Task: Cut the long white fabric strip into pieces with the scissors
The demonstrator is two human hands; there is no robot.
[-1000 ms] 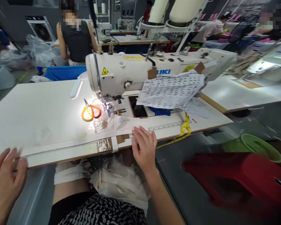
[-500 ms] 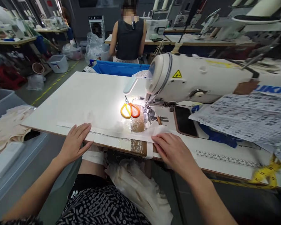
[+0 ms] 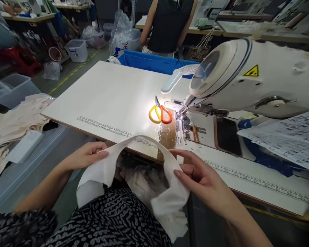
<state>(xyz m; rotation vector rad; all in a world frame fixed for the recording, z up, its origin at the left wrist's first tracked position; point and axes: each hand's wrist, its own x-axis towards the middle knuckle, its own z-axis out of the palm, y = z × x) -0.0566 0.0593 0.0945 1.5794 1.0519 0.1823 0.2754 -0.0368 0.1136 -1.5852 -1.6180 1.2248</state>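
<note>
A white fabric piece (image 3: 100, 171) hangs in a curved band over the table's front edge and my lap. My left hand (image 3: 89, 156) pinches it at one side, thumb on top. On the other side my right hand (image 3: 195, 171) grips it between thumb and fingers. The middle of the band arches up over the edge of the white table (image 3: 113, 92). Beyond it lie thread snips (image 3: 160, 113) with yellow and orange handles, beside the sewing machine's lit needle area (image 3: 181, 115). More pale fabric (image 3: 146, 185) is bunched below the table edge.
The sewing machine head (image 3: 221, 72) fills the right side. A phone (image 3: 227, 135) and printed sheets (image 3: 285, 137) lie under its arm. Ruler strips (image 3: 115, 130) run along the front edge. Cream fabric (image 3: 18, 120) covers a bin at left. A person (image 3: 167, 27) sits beyond a blue cloth bin (image 3: 154, 61).
Both hands have lifted the white fabric off the table and drawn it towards my lap, where it now bends into an arch. The camera view has shifted, bringing the machine closer.
</note>
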